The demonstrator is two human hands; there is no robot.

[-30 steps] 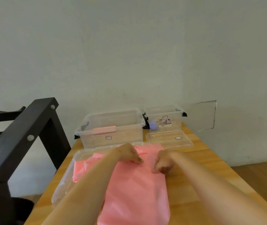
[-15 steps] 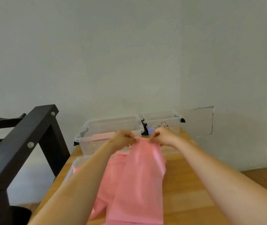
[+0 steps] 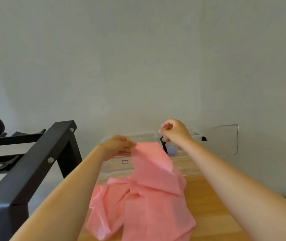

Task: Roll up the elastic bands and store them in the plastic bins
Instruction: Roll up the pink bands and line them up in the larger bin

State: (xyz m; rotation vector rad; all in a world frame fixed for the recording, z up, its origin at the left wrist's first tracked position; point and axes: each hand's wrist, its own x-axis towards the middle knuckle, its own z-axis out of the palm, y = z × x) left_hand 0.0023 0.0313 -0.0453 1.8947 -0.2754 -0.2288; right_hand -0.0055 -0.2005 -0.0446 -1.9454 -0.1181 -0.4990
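Centre-frame and low, the pink elastic band [image 3: 149, 171] hangs as a wide, thin sheet. Its top edge is lifted clear, and the rest spills down in loose, crumpled folds onto the tabletop [image 3: 216, 214] at the bottom of the frame. It's nowhere near a roll yet, so by my read the job is at the straightening-out stage.

This thing looks feather-light and limp, with no stiffness at all. It creases wherever it lands, and held by one corner it sags and slants. I'd expect some stretch in it too, so a hard tug would distort it rather than flatten it. The best hold looks like the two top corners of the short edge, with the sheet pulled gently taut and laid flat before rolling from that end.

Now the hands. The left hand [image 3: 116, 145], left of centre, has its grip closed on the band's upper left corner, fingers bunched, forearm reaching in from the lower left. The right hand [image 3: 175, 131] sits higher, just right of centre, wrist cocked and fingers curled, thumb and forefinger tips drawn together. I see no pink between them. It's close above the band's upper right corner but seems to be apart from it.

Behind the hands, against the wall, stand the clear plastic bins. The larger bin [image 3: 119, 162] is behind the left hand. The smaller bin [image 3: 185, 150] is behind the right, with something purple [image 3: 171, 151] inside, too blurred to name. A black frame [image 3: 34, 167] slants across the left of the picture.
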